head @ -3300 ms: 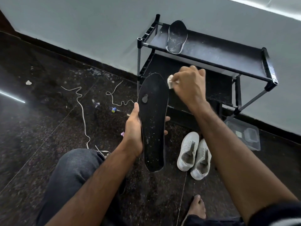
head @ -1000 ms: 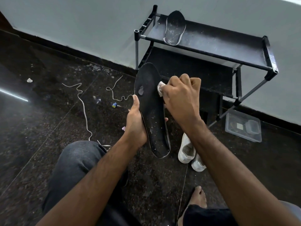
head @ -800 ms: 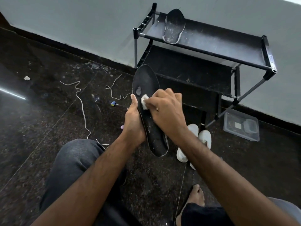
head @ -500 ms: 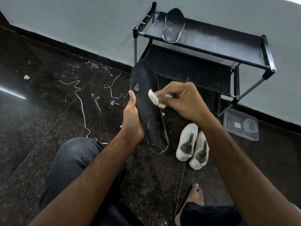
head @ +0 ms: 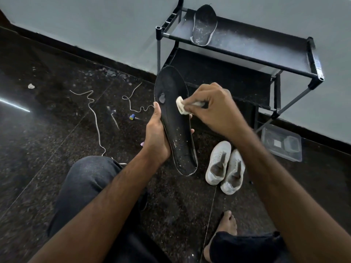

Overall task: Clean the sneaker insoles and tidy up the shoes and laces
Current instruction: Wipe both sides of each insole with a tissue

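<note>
My left hand [head: 155,137] grips a black insole [head: 175,118] by its left edge and holds it upright above the floor; it has a pale worn spot near the toe and white specks near the heel. My right hand [head: 214,109] pinches a small white wipe [head: 181,107] against the insole's upper middle. A second black insole [head: 204,25] lies on the top shelf of the black rack [head: 266,52]. Two white sneakers [head: 226,168] without laces stand side by side on the floor to the right. Two white laces [head: 96,118] lie loose on the floor to the left.
I sit on a dark speckled floor, my left knee [head: 89,177] bent and my bare right foot [head: 222,232] at the bottom. A clear plastic container [head: 281,145] lies by the wall right of the rack. Small bits of litter, one a blue cap [head: 132,116], lie near the laces.
Over the last second my right hand rubbed the wipe down the insole, lifted it off, and now presses it on the upper middle again. My left hand keeps its hold.
</note>
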Demonstrator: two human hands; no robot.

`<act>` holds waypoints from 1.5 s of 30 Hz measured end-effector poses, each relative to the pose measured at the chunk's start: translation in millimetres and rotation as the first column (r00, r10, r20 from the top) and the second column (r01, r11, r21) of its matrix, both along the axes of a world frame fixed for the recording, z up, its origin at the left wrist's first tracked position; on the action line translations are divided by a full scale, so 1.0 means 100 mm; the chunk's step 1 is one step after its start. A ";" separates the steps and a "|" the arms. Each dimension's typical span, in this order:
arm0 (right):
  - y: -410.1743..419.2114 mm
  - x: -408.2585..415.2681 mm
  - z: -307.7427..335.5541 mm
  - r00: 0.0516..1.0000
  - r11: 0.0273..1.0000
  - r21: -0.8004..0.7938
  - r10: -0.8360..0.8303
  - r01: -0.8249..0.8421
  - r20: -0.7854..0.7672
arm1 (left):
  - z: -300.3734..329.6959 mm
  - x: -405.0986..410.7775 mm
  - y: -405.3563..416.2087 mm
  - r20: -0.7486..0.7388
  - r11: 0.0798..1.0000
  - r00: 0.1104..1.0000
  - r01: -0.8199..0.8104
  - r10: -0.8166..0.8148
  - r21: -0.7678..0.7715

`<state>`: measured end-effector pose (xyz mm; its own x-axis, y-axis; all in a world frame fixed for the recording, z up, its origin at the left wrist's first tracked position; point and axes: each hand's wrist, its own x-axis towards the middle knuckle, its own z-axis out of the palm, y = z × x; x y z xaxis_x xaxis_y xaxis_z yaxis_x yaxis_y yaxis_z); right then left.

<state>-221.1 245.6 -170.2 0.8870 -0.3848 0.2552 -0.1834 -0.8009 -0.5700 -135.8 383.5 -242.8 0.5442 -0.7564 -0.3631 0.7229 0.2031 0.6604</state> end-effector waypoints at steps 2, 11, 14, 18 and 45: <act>0.18 0.07 -0.22 0.995 0.986 -0.128 -0.102 0.104 0.022 | 0.03 -0.03 0.01 -0.038 0.999 0.999 0.005 -0.006 -0.040; 0.18 -0.22 0.02 0.944 0.956 0.116 0.285 -0.269 -0.164 | 0.03 0.02 0.02 -0.056 0.999 0.998 0.000 -0.002 -0.036; 0.08 -0.10 -0.03 0.997 0.995 -0.054 -0.081 0.081 0.012 | 0.05 -0.03 0.00 -0.002 1.000 1.000 0.019 -0.019 0.002; 0.45 -0.07 -0.42 0.997 0.922 -0.383 -0.074 0.060 -0.020 | 0.04 -0.05 0.01 -0.080 0.999 0.996 0.036 -0.037 -0.014; 0.07 0.00 -0.25 0.992 0.910 -0.409 -0.105 0.066 -0.074 | -0.01 -0.04 -0.05 -0.069 0.997 0.996 0.067 -0.064 0.047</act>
<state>-221.4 252.6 -195.0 0.8823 -0.3414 0.3240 -0.2978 -0.9380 -0.1772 -139.5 378.4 -243.4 0.4671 -0.7697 -0.4352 0.7767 0.1221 0.6179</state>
